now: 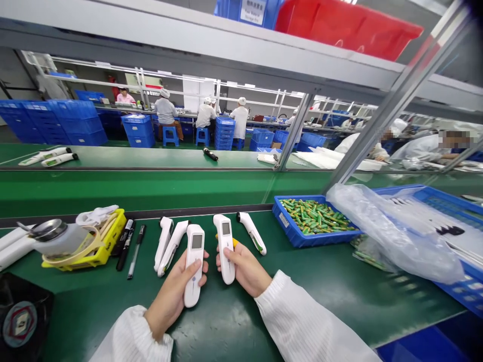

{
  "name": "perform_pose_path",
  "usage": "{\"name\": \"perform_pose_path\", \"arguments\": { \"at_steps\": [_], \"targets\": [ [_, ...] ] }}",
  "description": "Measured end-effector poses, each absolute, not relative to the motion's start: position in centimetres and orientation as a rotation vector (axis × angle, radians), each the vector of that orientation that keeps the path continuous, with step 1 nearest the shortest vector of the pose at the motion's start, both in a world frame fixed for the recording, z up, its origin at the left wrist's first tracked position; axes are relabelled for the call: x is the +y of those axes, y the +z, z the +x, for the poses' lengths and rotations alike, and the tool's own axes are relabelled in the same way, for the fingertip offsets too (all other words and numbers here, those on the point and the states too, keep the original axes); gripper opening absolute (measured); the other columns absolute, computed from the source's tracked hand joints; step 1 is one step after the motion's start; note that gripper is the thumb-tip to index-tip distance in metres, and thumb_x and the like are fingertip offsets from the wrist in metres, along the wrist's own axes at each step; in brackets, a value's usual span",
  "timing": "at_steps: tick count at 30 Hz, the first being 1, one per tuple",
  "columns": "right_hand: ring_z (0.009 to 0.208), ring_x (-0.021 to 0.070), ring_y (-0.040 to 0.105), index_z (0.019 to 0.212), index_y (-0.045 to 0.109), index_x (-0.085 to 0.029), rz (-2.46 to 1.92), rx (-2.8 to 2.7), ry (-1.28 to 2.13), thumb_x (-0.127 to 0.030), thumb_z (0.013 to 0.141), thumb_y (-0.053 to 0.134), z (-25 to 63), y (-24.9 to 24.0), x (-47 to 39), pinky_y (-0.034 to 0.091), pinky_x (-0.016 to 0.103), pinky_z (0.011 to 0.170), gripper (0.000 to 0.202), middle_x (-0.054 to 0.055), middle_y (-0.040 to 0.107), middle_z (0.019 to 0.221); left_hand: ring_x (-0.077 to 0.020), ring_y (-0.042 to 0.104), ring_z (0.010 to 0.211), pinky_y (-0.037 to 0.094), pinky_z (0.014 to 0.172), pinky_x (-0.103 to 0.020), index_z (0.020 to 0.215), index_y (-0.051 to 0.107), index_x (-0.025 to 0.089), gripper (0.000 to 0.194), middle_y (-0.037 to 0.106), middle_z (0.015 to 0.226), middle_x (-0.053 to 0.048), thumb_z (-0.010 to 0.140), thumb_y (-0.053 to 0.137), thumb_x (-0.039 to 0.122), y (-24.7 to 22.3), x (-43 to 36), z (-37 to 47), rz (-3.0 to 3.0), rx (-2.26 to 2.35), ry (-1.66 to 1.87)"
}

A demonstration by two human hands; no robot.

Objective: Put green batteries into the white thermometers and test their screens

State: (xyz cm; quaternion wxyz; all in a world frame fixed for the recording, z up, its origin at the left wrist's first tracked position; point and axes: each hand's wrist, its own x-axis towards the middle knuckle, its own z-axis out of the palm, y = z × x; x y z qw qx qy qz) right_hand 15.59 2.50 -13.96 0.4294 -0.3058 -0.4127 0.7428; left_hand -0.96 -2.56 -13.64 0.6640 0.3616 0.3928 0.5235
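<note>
My left hand (171,294) is wrapped round a white infrared thermometer (195,269), its thumb on the front below a small grey display. My right hand (251,269) grips a second white thermometer (227,269), also display up and thumb on the front. Something yellow (235,242) shows at the fingers of that hand. Both devices are held side by side above the green bench, apart from each other. Just beyond my left hand lie two more thermometers (173,246). Another thermometer (252,232) with a black tip rests beyond my right hand, its handle showing green inside.
A blue tray (302,241) of green-and-orange batteries stands at right, beside a plastic bag (396,231) over a blue crate. At left are a yellow basket (109,251), a metal-topped bottle (62,244), markers (125,246) and a pen (136,251). A metal post (388,90) rises at right; co-workers sit beyond.
</note>
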Motion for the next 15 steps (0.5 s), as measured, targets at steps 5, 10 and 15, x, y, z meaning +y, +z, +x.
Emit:
{"name": "perform_pose_path", "arguments": {
  "at_steps": [5, 10, 15],
  "targets": [
    [0.043, 0.0071, 0.053, 0.084, 0.047, -0.019, -0.645, -1.043, 1.876, -0.05, 0.08, 0.066, 14.8, -13.1, 0.9, 0.042, 0.02, 0.037, 0.036, -0.003, 0.057, 0.075, -0.009, 0.05, 0.055, 0.037, 0.053, -0.02, 0.097, 0.058, 0.018, 0.028, 0.057, 0.065, 0.002, 0.086, 0.061, 0.043, -13.4, -2.9, -0.9, 0.886, 0.926, 1.176],
    [0.042, 0.0068, 0.051, 0.084, 0.046, -0.019, -0.709, -1.096, 1.823, -0.05, 0.08, 0.066, 14.9, -13.0, 0.3, 0.04, 0.018, 0.038, 0.037, -0.004, 0.058, 0.064, -0.0107, 0.053, 0.056, 0.041, 0.055, -0.022, 0.098, 0.058, 0.017, 0.03, 0.059, 0.066, 0.0, 0.088, 0.057, 0.045, -13.2, -3.0, -0.9, 0.923, 0.925, 1.159],
    [0.046, 0.0073, 0.05, 0.095, 0.048, -0.018, -0.716, -1.171, 1.829, -0.044, 0.076, 0.073, 14.9, -12.9, 0.2, 0.039, 0.019, 0.046, 0.04, -0.004, 0.059, 0.059, -0.011, 0.054, 0.057, 0.046, 0.053, -0.024, 0.131, 0.04, 0.026, 0.047, 0.061, 0.084, 0.0, 0.089, 0.054, 0.045, -12.9, -3.3, -0.5, 0.949, 0.969, 1.294]
  ]
}}
